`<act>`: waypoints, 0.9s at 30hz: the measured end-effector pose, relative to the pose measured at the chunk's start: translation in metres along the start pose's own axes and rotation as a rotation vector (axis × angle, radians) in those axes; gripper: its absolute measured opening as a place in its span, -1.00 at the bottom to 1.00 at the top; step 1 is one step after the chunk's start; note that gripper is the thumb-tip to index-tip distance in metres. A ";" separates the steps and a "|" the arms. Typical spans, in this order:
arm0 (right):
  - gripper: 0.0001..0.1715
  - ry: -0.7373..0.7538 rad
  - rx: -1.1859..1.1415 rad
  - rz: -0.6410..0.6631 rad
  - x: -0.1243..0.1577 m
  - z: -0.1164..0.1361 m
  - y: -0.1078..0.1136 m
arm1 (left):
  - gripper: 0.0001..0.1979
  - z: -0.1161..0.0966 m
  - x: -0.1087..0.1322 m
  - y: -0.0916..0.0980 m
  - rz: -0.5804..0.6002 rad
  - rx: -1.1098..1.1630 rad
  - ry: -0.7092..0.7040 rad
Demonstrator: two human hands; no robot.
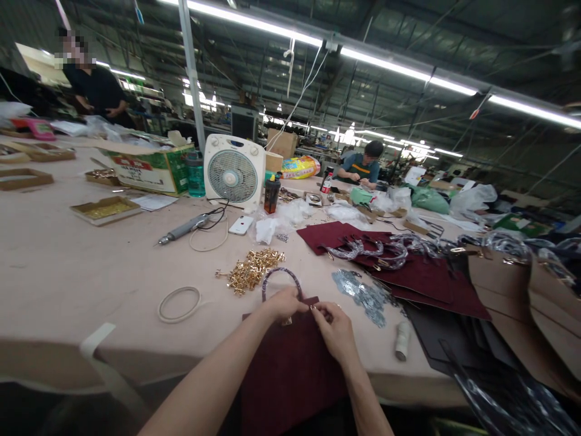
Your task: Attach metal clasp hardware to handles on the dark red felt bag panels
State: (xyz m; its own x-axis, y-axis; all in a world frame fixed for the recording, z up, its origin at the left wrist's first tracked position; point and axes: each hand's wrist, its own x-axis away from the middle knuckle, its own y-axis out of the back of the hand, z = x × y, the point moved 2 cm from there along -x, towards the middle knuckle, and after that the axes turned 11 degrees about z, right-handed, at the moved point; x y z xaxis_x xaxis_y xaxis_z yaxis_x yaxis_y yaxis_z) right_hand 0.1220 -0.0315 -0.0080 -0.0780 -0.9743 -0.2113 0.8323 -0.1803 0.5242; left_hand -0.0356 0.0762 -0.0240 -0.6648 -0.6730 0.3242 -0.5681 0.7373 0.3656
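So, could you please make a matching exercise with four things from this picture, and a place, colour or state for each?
1. Fan
2. Phone
3. Gold fittings
4. Panel

A. piled in a loose heap
B. dark red, at the left hand and right hand
C. standing, behind the phone
D. white, lying flat

Pairs: 1-C, 2-D, 3-A, 4-B
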 end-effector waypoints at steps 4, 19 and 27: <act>-0.60 0.033 -0.053 -0.057 0.010 0.000 -0.003 | -0.75 -0.001 -0.001 -0.001 -0.030 -0.010 0.023; -0.42 -0.151 -0.387 -0.016 0.012 -0.021 0.000 | -0.30 -0.012 0.032 -0.010 -0.292 -0.172 -0.130; -0.44 -0.149 -0.493 -0.028 0.011 -0.026 0.002 | -0.80 -0.024 0.054 -0.029 -0.594 -0.391 -0.345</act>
State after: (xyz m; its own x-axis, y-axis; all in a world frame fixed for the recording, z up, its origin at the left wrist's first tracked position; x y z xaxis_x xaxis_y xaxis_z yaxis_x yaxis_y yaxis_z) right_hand 0.1372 -0.0387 -0.0305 -0.1517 -0.9851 -0.0811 0.9857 -0.1568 0.0615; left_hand -0.0431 0.0169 0.0039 -0.4530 -0.8442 -0.2866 -0.7060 0.1434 0.6935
